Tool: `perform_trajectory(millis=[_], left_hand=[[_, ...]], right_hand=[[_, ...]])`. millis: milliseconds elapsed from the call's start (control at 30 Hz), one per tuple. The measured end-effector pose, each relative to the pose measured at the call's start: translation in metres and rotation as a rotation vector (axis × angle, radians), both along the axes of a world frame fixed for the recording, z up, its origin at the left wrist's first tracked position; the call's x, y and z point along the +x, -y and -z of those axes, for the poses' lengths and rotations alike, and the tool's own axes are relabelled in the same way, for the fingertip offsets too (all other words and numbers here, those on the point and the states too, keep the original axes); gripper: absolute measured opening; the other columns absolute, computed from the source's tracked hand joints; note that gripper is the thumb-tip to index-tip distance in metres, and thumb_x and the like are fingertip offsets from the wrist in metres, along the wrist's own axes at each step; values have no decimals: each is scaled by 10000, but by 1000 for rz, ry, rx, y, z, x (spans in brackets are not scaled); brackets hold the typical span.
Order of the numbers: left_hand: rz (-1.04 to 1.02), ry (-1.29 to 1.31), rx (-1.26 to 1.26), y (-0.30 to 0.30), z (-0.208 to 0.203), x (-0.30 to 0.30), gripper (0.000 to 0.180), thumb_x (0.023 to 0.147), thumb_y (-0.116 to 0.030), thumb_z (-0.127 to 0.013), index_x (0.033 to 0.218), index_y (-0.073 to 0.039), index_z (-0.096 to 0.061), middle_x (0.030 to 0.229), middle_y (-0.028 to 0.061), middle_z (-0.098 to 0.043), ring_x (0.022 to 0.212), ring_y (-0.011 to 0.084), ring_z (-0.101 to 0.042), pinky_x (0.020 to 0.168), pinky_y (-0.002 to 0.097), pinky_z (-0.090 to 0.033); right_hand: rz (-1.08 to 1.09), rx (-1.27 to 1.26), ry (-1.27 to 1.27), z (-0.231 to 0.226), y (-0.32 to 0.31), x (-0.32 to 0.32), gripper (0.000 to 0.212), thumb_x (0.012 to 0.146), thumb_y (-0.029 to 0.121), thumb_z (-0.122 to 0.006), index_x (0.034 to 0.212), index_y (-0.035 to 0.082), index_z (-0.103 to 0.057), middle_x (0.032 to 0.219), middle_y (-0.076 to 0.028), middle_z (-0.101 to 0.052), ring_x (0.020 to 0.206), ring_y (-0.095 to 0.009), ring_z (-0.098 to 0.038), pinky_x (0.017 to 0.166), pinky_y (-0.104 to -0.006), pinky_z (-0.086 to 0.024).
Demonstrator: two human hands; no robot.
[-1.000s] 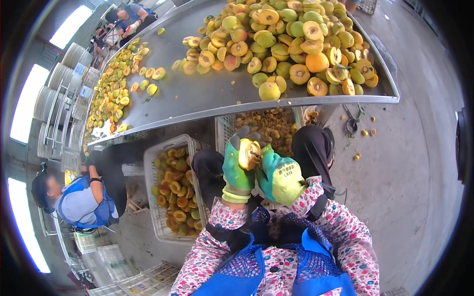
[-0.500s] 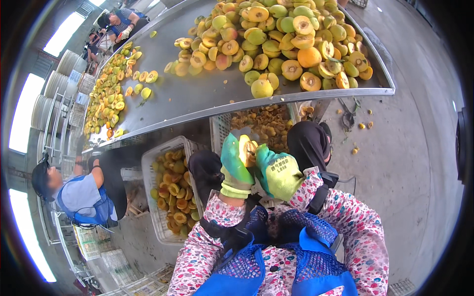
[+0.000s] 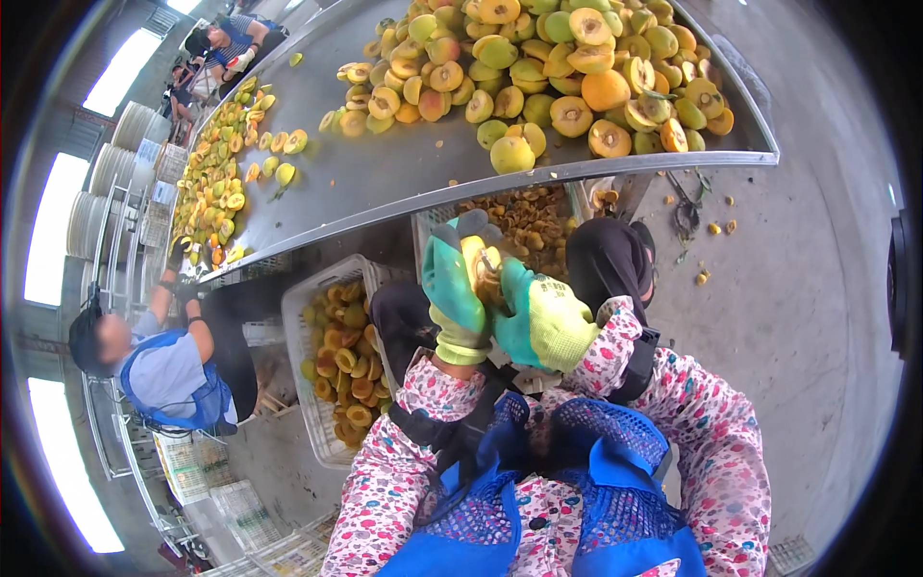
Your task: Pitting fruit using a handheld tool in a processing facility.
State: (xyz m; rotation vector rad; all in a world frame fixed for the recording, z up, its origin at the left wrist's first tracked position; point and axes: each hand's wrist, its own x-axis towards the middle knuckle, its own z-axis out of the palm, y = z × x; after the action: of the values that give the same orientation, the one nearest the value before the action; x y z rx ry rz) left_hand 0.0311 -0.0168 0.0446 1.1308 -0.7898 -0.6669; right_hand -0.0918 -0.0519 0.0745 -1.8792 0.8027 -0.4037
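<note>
Above my lap, my left hand, in a green glove with a lime cuff, is closed around a halved yellow peach. Its cut side faces my right hand, which wears a matching glove. The right fingers are curled in against the brown centre of the half; whatever they grip is hidden by the glove. Below the table edge, beyond my hands, a crate holds brown fruit scraps or pits. Beside my left knee stands a white crate filled with peach halves.
A metal table spans the front, heaped with peaches and more halves at left. Its raised rim ends at right. One co-worker sits at left, another farther back. Scraps and a dark tangled thing lie on the floor.
The view has shifted slightly. My hands stay together at the peach half, which has tilted a little. At left, the co-worker's hand has reached to the table edge.
</note>
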Motion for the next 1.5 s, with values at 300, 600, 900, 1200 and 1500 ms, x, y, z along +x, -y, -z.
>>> perform_trajectory(millis=[300, 600, 900, 1200, 1500], left_hand=[[106, -346, 38, 6, -2, 2, 413, 993, -329, -407, 1136, 20, -574, 932, 92, -630, 741, 123, -588, 650, 255, -508], [356, -727, 547, 18, -18, 28, 349, 956, -276, -455, 1027, 42, -579, 940, 142, -649, 816, 203, -647, 717, 295, -559], [106, 553, 186, 0, 22, 4, 357, 970, -319, -511, 1109, -2, -597, 925, 53, -652, 771, 105, -610, 680, 253, -502], [8, 8, 38, -29, 11, -25, 295, 974, -173, -490, 1197, 12, -547, 1047, 83, -638, 898, 126, -595, 768, 257, -481], [340, 592, 211, -9, -27, 10, 288, 957, -150, -467, 1121, 53, -589, 982, 117, -660, 859, 180, -651, 757, 288, -532]], right_hand=[[-80, -222, -30, 2, 9, -12, 319, 772, 153, -611, 1032, 6, -498, 743, -213, -628, 697, -395, -629, 615, -450, -483], [-45, -31, -165, 5, 7, -12, 330, 763, 163, -669, 1017, 2, -534, 765, -163, -637, 664, -312, -643, 591, -390, -494], [-25, 333, -62, 36, 11, -23, 364, 773, 258, -611, 1069, 51, -571, 793, -138, -659, 637, -258, -649, 604, -375, -512], [-143, -70, -149, 27, 4, -30, 317, 747, 215, -657, 982, 43, -531, 791, -199, -642, 750, -398, -627, 625, -453, -496], [-141, 231, -204, -5, 11, -31, 385, 753, 295, -653, 1007, 14, -582, 752, -105, -659, 660, -239, -642, 624, -366, -502]])
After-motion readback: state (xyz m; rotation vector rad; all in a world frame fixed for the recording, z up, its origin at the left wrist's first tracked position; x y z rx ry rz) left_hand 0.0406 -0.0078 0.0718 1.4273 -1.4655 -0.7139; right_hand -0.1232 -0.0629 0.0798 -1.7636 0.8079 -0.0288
